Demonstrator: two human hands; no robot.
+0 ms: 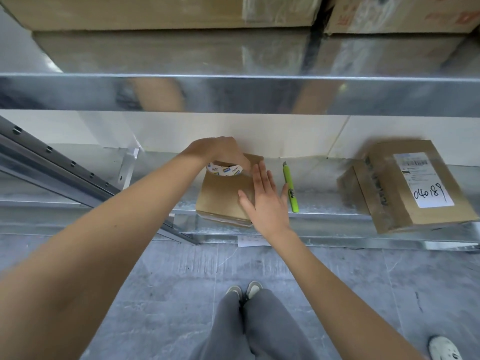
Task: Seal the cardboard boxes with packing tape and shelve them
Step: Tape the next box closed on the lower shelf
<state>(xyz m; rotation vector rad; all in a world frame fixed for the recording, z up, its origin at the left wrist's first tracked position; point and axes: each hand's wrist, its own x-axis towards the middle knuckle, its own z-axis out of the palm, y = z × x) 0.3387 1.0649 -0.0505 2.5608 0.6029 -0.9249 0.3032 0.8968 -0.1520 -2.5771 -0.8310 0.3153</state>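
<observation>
1. on the metal shelf [324,201], the small brown cardboard box [220,196] sits near the front edge.
2. my left hand [220,152] is clamped on the clear packing tape roll [224,170] at the box's far end.
3. my right hand [262,198] lies open and flat on the lid.
4. best i press firmly and pull the tape straight along the seam.

A stockroom or small warehouse, by the look of it; galvanized steel shelving [233,94] with perforated uprights [59,162] runs across the view; large cardboard cartons [145,11] sit stacked on the upper shelf; on the lower shelf a taped parcel [405,188] bears a printed shipping label [420,178] with a handwritten number; a green utility knife [290,187] lies beside another box; the floor [161,276] is bare grey concrete, scuffed.
</observation>
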